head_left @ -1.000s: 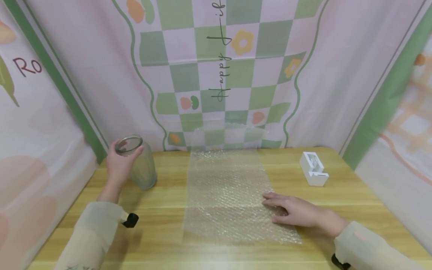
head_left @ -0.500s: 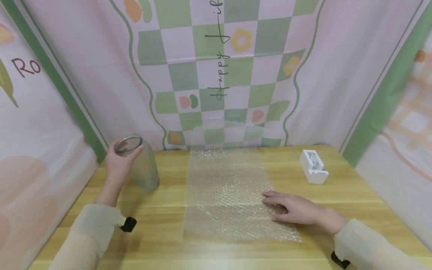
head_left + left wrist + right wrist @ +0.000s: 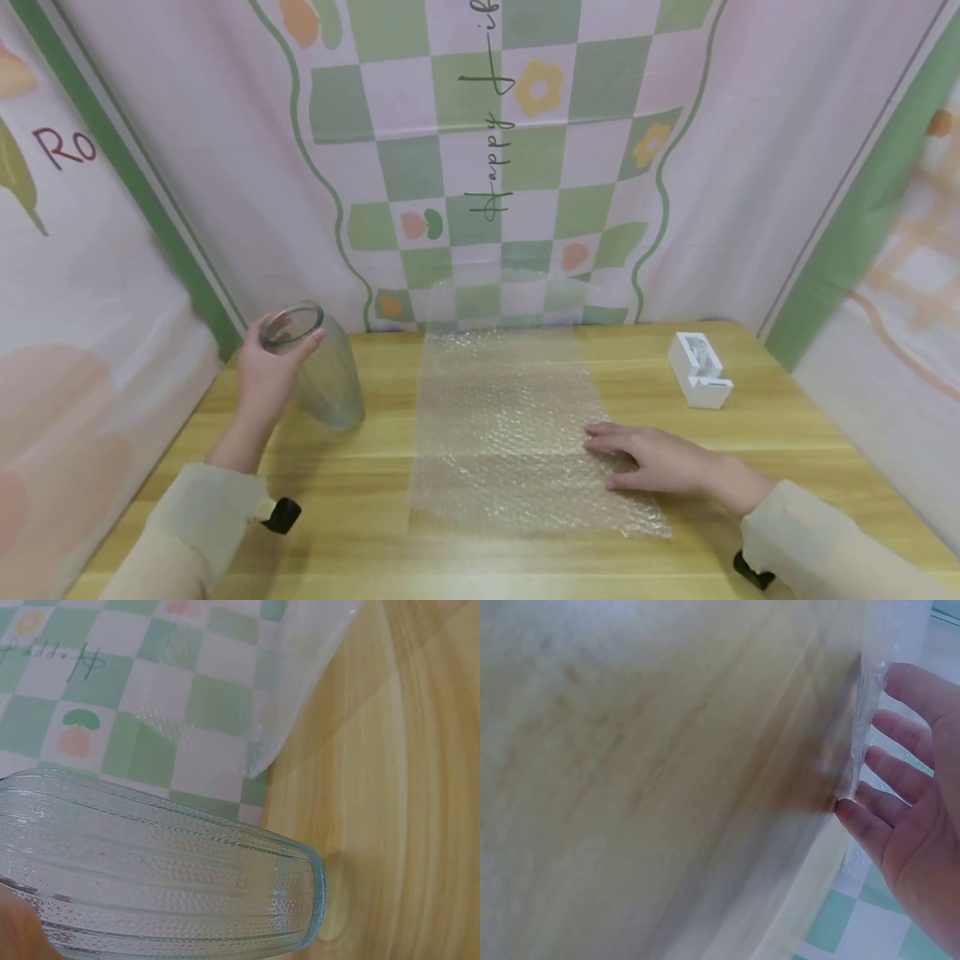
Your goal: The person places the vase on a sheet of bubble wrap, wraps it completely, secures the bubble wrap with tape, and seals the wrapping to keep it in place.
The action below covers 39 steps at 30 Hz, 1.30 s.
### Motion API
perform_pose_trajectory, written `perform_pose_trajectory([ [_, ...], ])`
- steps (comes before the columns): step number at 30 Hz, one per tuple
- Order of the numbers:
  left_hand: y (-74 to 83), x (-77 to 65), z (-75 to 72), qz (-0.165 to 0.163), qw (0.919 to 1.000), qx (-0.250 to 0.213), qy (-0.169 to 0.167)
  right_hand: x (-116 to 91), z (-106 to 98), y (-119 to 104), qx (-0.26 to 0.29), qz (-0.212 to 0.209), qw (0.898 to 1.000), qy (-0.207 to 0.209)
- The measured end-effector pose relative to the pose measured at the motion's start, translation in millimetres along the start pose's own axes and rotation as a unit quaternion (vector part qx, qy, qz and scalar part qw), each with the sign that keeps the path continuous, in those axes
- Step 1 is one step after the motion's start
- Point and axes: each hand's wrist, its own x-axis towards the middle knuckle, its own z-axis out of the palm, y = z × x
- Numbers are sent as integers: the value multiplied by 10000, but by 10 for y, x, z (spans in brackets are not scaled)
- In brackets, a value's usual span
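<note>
A clear ribbed glass vase leans slightly at the left of the table, its mouth tipped toward my left hand. That hand grips it just below the rim, thumb on the near right side. In the left wrist view, the dotted glass vase has its base close to the wood; whether it touches, I cannot tell. A sheet of bubble wrap lies flat in the middle, its far end rising against the cloth. My right hand rests its spread fingertips on the wrap's right edge, also seen with the right hand in its wrist view.
A small white tape dispenser stands at the back right of the wooden table. Patterned cloth hangs behind the table, and more cloth encloses both sides.
The vase's base has swung a little to the right and nearer, so the vase leans more. My left hand has shifted slightly with it. The right hand and bubble wrap stay put.
</note>
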Motion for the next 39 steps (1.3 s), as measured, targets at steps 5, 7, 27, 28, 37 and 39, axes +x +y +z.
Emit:
perform_pose_trajectory([
  [5, 8, -62, 11, 50, 9999, -109, -16, 1, -20, -24, 40, 46, 10000, -52],
  [7, 17, -77, 15, 46, 9998, -176, 19, 2, -27, -33, 58, 53, 9999, -72],
  [27, 152, -208, 61, 72, 9978, -579, -300, -7, -17, -54, -287, -197, 9992, 212],
  [28, 157, -210, 64, 43, 9978, -599, -282, -10, -21, -56, -291, -204, 9991, 213],
  [37, 202, -218, 85, -233, 9965, -808, -28, -60, -59, -72, -284, -267, 9988, 297],
  [39, 216, -219, 92, -215, 9960, -867, -36, -67, -69, -70, -276, -251, 9988, 319],
])
